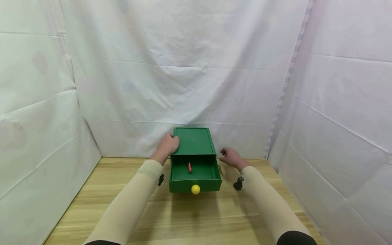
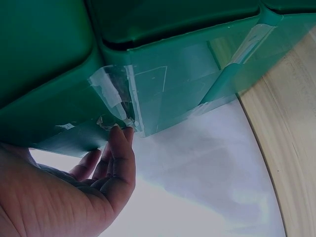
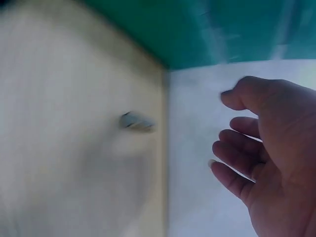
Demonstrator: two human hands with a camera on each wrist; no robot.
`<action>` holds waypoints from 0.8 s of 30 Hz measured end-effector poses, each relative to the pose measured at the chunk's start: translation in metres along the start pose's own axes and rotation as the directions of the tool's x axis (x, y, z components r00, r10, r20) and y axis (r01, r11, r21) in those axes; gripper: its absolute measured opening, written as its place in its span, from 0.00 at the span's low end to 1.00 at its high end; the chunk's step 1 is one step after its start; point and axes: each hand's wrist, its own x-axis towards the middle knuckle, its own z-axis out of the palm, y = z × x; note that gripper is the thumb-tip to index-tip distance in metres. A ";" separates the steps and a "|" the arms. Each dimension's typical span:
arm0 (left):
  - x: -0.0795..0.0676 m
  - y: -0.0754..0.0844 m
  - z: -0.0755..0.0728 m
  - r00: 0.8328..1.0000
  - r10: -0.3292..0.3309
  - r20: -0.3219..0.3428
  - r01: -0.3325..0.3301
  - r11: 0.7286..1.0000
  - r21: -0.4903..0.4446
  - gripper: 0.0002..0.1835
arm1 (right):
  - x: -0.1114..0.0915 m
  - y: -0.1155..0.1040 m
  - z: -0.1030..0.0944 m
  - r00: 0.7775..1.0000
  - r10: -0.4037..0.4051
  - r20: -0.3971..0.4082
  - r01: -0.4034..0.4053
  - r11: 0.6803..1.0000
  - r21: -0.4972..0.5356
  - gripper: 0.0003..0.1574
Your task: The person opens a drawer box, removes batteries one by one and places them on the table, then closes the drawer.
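A green drawer box [image 1: 196, 141] stands at the back of the table, its drawer [image 1: 195, 185] pulled out and fitted with a round yellow knob [image 1: 195, 189]. Inside the drawer lies a small, narrow red object [image 1: 190, 167] with a pale marking. My left hand [image 1: 169, 144] grips the box's left upper edge; in the left wrist view its fingers [image 2: 121, 163] touch the taped side. To the right of the box, my right hand [image 1: 231, 157] is raised with loosely bent fingers and holds nothing. Below it on the table is a small greyish object [image 3: 137, 122], blurred in the right wrist view.
The wooden table [image 1: 196, 224] stretches out in front of the box. White cloth [image 1: 190, 85] hangs close behind it, and more cloth walls stand on the left [image 1: 39, 119] and right [image 1: 343, 119].
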 end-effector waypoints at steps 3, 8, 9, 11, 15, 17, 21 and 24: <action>0.000 0.000 0.000 1.000 0.005 0.001 -0.005 1.000 -0.003 0.33 | -0.004 -0.017 -0.019 0.997 -0.027 -0.078 0.031 0.998 0.052 0.23; 0.000 0.000 -0.002 1.000 0.008 -0.004 -0.007 1.000 0.005 0.32 | -0.014 -0.049 -0.046 0.985 -0.103 -0.139 0.117 0.988 0.100 0.19; 0.000 0.000 -0.003 1.000 0.009 -0.003 -0.009 1.000 0.007 0.32 | -0.017 -0.055 -0.050 0.982 -0.119 -0.147 0.135 0.986 0.102 0.19; 0.001 0.000 -0.003 1.000 0.011 -0.003 -0.011 1.000 0.010 0.32 | -0.020 -0.065 -0.055 0.976 -0.146 -0.163 0.163 0.982 0.094 0.19; 0.001 0.000 -0.004 1.000 0.012 0.001 -0.012 1.000 0.008 0.30 | -0.029 -0.087 -0.063 0.961 -0.206 -0.186 0.224 0.971 0.083 0.19; 0.001 0.000 -0.004 1.000 0.009 0.001 -0.009 1.000 0.005 0.30 | -0.035 -0.100 -0.067 0.951 -0.245 -0.190 0.264 0.961 0.078 0.18; 0.001 -0.001 -0.003 1.000 0.002 0.004 -0.002 1.000 0.000 0.30 | -0.049 -0.125 -0.074 0.924 -0.332 -0.189 0.351 0.934 0.072 0.18; 0.002 0.000 -0.002 1.000 0.002 0.002 -0.002 1.000 0.006 0.30 | -0.057 -0.141 -0.077 0.902 -0.392 -0.179 0.406 0.913 0.046 0.17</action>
